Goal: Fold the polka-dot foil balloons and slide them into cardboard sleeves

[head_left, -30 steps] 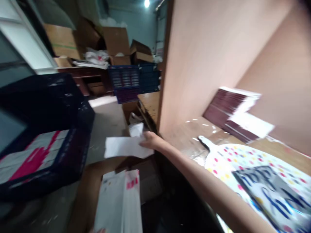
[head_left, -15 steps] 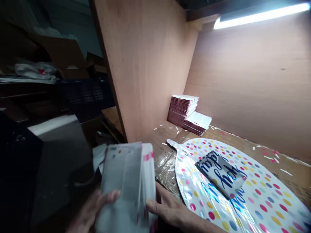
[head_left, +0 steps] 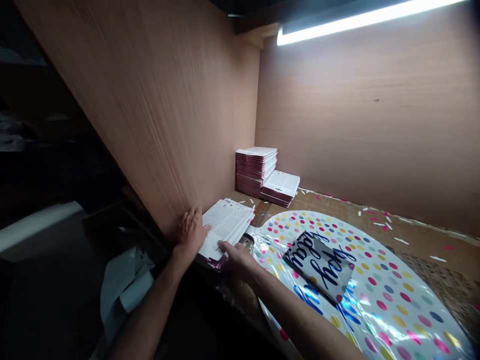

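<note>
A loose stack of white printed card sleeves [head_left: 228,220] with pink edges rests low against the left wooden panel, at the near edge of the work surface. My left hand [head_left: 191,232] grips its left side, the fingers between stack and panel and the thumb at the top sheet. At the near right corner my right hand [head_left: 240,257] has its thumb on top and its fingers below, mostly hidden. A round white foil balloon [head_left: 390,280] with coloured dots lies flat to the right. On it sits a folded silver piece [head_left: 326,265] with dark blue lettering.
In the back corner stand a tall stack [head_left: 255,170] and a lower stack [head_left: 281,185] of similar sleeves. Paper scraps [head_left: 386,225] litter the brown surface. The wooden side panel [head_left: 168,125] rises at left, and a lit tube lamp [head_left: 360,22] hangs above.
Both hands have carried the sleeve stack from in front of the panel's edge, forward and inward onto the surface beside it. The stack has gone from upright to lying down. The view has turned right.
</note>
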`<state>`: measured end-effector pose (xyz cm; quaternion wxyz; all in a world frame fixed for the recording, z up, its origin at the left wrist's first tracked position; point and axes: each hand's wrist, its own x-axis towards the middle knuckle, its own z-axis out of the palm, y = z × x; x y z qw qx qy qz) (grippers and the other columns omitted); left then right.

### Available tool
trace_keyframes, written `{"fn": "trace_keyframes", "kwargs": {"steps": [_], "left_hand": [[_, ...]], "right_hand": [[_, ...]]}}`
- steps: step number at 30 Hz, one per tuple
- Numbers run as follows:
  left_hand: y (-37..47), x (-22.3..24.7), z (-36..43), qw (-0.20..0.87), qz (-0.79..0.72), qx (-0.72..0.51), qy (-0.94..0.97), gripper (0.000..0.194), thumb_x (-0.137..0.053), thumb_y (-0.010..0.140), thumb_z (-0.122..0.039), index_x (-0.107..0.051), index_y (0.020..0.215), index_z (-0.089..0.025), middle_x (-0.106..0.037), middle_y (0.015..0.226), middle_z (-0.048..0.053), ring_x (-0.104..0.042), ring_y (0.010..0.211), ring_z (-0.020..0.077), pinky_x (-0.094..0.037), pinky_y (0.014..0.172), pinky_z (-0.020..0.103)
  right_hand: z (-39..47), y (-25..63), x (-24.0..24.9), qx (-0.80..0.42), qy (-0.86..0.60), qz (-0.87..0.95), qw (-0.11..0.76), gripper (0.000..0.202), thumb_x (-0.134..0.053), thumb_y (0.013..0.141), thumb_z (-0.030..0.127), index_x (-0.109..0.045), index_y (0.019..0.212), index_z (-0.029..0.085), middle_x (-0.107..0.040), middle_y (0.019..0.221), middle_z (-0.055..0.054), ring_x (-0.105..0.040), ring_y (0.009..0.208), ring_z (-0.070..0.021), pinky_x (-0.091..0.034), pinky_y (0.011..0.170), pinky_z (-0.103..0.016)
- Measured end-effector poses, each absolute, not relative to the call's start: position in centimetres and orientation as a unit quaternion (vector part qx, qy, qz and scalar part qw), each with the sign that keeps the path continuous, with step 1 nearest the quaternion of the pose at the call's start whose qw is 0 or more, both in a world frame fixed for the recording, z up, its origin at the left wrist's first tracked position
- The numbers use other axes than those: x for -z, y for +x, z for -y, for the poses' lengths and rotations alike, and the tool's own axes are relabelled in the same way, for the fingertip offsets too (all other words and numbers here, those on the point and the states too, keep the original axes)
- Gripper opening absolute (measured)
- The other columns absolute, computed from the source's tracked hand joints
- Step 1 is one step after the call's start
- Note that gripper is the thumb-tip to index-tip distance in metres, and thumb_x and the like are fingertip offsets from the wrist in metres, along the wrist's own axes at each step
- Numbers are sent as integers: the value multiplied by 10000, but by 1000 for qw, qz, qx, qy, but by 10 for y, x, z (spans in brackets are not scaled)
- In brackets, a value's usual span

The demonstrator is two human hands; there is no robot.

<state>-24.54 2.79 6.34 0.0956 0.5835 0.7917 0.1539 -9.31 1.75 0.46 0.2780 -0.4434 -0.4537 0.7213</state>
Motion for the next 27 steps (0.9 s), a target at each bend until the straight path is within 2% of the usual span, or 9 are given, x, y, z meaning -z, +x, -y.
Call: {"fn": "trace_keyframes", "kwargs": {"steps": [3, 5, 7, 10, 12, 17, 21, 25, 27], "left_hand": [[-220, -42, 2, -16, -734, -171, 657, 575, -465, 928, -434, -438, 1399, -105, -461, 1462, 169, -371, 1381, 294, -309, 1124, 408], [-203, -28, 15, -72, -725, -134, 672, 616, -394, 949, -499, -481, 1371, -60, -495, 1416, 216, -410, 1333, 362, -327, 1090, 481], [-191, -18, 21, -114, -746, -87, 650, 658, -337, 959, -524, -490, 1364, -28, -477, 1413, 255, -395, 1312, 435, -313, 1055, 560], [-185, -17, 22, -143, -760, -55, 632, 661, -310, 965, -513, -488, 1361, -15, -488, 1384, 265, -423, 1255, 467, -343, 996, 585], [-186, -23, 21, -132, -761, -44, 634, 639, -310, 964, -509, -520, 1328, -27, -539, 1317, 254, -471, 1197, 457, -383, 949, 574], [-164, -38, 35, -132, -742, -116, 647, 524, -320, 970, -430, -581, 1227, -56, -543, 1332, 233, -459, 1251, 394, -386, 1007, 519], [-81, -33, 58, -61, -618, -227, 750, 454, -283, 995, -360, -555, 1291, -148, -571, 1363, 120, -491, 1289, 231, -383, 1091, 358], [8, -17, 44, -30, -538, -210, 816, 515, -286, 1001, -375, -451, 1410, -108, -399, 1523, 121, -270, 1446, 281, -273, 1172, 443], [32, -8, 28, -21, -565, -176, 806, 560, -300, 996, -408, -384, 1456, -99, -306, 1567, 146, -205, 1463, 329, -232, 1172, 519]], "right_hand": [[-19, -87, -9, -708, -465, 489, 210, 520, -562, 856, 601, -653, 930, 93, -649, 573, -51, -630, 496, -172, -546, 530, -279], [-14, -72, -15, -700, -475, 507, 169, 636, -488, 845, 707, -652, 819, 94, -622, 508, -67, -608, 440, -180, -530, 479, -286], [2, -44, -24, -692, -464, 528, 167, 675, -407, 864, 739, -644, 822, 108, -660, 577, -86, -642, 491, -189, -529, 491, -280], [46, 22, -36, -624, -405, 622, 244, 560, -447, 902, 661, -654, 920, 141, -716, 799, -81, -698, 698, -189, -540, 619, -263], [77, 76, -38, -560, -405, 668, 276, 494, -478, 913, 613, -677, 974, 164, -720, 853, -71, -697, 762, -194, -541, 669, -275], [100, 199, -30, -334, -602, 647, 328, 433, -467, 914, 558, -688, 1013, 200, -719, 922, -74, -683, 823, -225, -536, 744, -336], [48, 219, -39, -127, -649, 700, 268, 423, -414, 959, 417, -596, 1239, 157, -612, 1250, -136, -586, 1121, -257, -465, 926, -359], [0, 188, -49, -86, -633, 742, 201, 421, -364, 993, 286, -488, 1376, 160, -524, 1370, -141, -482, 1255, -227, -376, 1018, -311], [-11, 179, -43, -102, -647, 737, 169, 382, -375, 988, 268, -561, 1303, 161, -569, 1297, -145, -521, 1202, -231, -394, 973, -305]]}}
